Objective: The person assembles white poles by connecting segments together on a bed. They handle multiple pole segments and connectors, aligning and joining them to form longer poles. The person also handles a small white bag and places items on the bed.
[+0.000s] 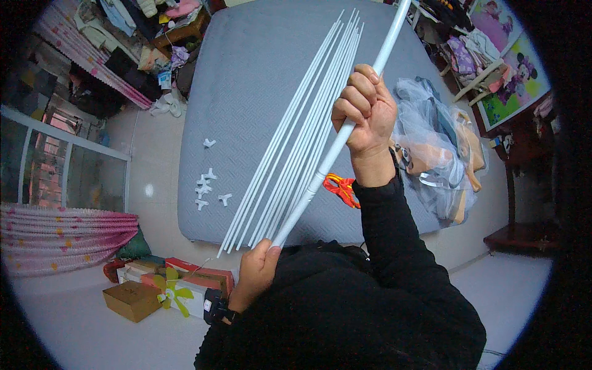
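A long white pole (330, 157) runs slantwise across the view in front of my body, with a joint partway along it. My right hand (367, 111) is closed in a fist around its upper part. Lower down, my left hand (259, 268) wraps the pole's near end, thumb on top; a black strapped device (217, 307) sits on that wrist. Beneath the pole, several thin white rods (290, 135) lie side by side on the grey bed (225, 86). To their left are several small white branched connectors (209, 143). A red and yellow looped object (341, 190) lies beside my right forearm.
Clear plastic wrapping with tan pieces (431, 142) lies on the bed's right side. Boxes (132, 300) and a yellow-green fan (176, 295) stand on the floor at the near left. A pink curtain (68, 237) hangs at the left. Clothes (475, 52) fill a rack at the far right.
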